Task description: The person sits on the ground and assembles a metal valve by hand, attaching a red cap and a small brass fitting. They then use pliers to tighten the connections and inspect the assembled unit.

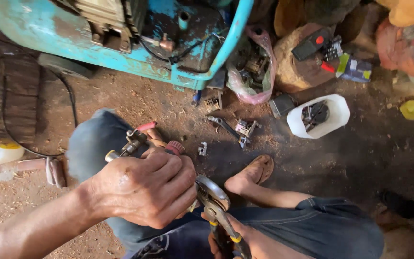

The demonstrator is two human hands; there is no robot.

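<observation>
1. My left hand (144, 189) is right in the middle here, fingers curled tight into a fist around a small metal fitting with a brass-coloured end (120, 151); the part pokes out past my knuckles up and to the left, over my knee.
2. Just above my fist I see a red-tipped piece (146, 126) and a ribbed reddish knob (174, 147) on the same assembly, close against my fingers.
3. My right hand (255, 244) sits low at the bottom edge, wrapped round the handles of the steel pliers with yellow-banded grips (216, 206). Only part of this hand shows, but the fingers are closed on those handles.
4. The pliers' rounded head comes up right beside my left fist; I cannot tell exactly what the head bites on, my fingers hide it.
5. I'm sitting on the dirt floor in dark blue jeans (322, 223), one foot in a brown sandal (257, 170) planted ahead of me.
6. On the ground past my hands: a small grey metal bracket (202, 149), then a dark wrench-like tool (224, 125) lying next to a little metal part (246, 128).
7. Further right, a white plastic tub (331, 125) with dark hardware inside.
8. Top of view, the big turquoise machine body (120, 60), chipped and grimy, and a pinkish plastic bag of parts (252, 79) leaning by it.
</observation>
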